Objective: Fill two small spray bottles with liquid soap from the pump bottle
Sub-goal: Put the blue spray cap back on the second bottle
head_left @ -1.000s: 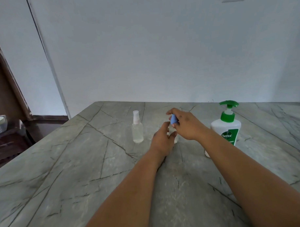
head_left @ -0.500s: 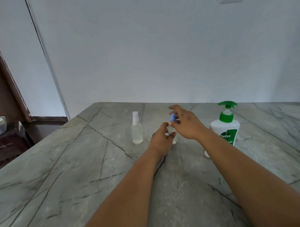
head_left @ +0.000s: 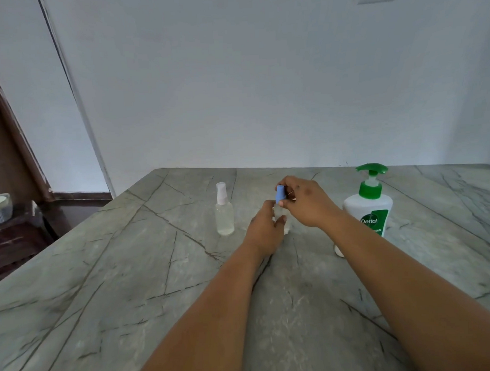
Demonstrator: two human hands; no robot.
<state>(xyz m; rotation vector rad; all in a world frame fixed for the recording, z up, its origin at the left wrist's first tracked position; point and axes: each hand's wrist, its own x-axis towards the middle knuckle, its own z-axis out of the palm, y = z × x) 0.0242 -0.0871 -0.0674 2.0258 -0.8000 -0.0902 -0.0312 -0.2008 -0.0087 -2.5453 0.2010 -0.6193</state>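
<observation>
Left hand (head_left: 264,229) wraps the body of a small spray bottle (head_left: 286,228) standing on the surface (head_left: 130,272), bracing it, while the right hand (head_left: 305,201) pinches its blue spray cap (head_left: 280,193), probably to twist it. A second spray bottle (head_left: 224,213), white-capped, waits just left; the pump bottle (head_left: 369,206) stands close on the right, within reach.

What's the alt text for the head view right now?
Over a grey marble table, the right hand pinches the blue cap of a small clear spray bottle gripped by the left hand. A white-capped clear spray bottle stands left, a green-topped white pump bottle right.
</observation>
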